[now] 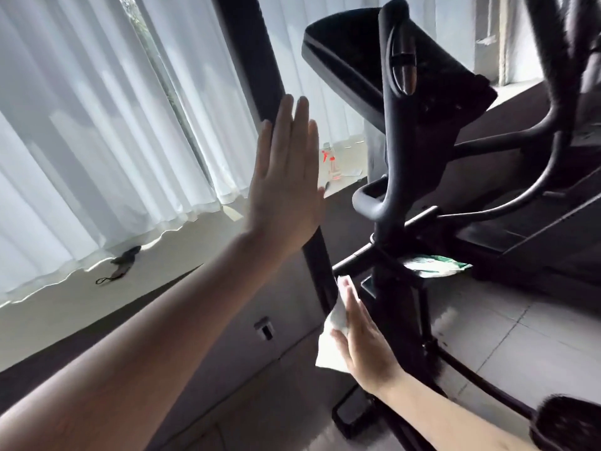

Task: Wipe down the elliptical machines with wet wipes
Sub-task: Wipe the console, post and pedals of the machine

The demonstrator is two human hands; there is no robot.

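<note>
Low on tall dark bar (257,76) of elliptical, near its bottom end: white wet wipe (330,353), pressed flat under right hand (364,340), fingers straight, none curled. Bar's long axis climbs steeply up-left from wipe. Left hand (286,177) higher on same bar, flat, fingers straight, seemingly bracing. Right hand better placed for stroke along bar. Wipe packet (432,265) on frame, just right.

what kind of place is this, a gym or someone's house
Likely a gym or workout room: a black elliptical machine with a dark console and curved black handlebar, more black exercise frames to the right, white sheer curtains along the window.
</note>
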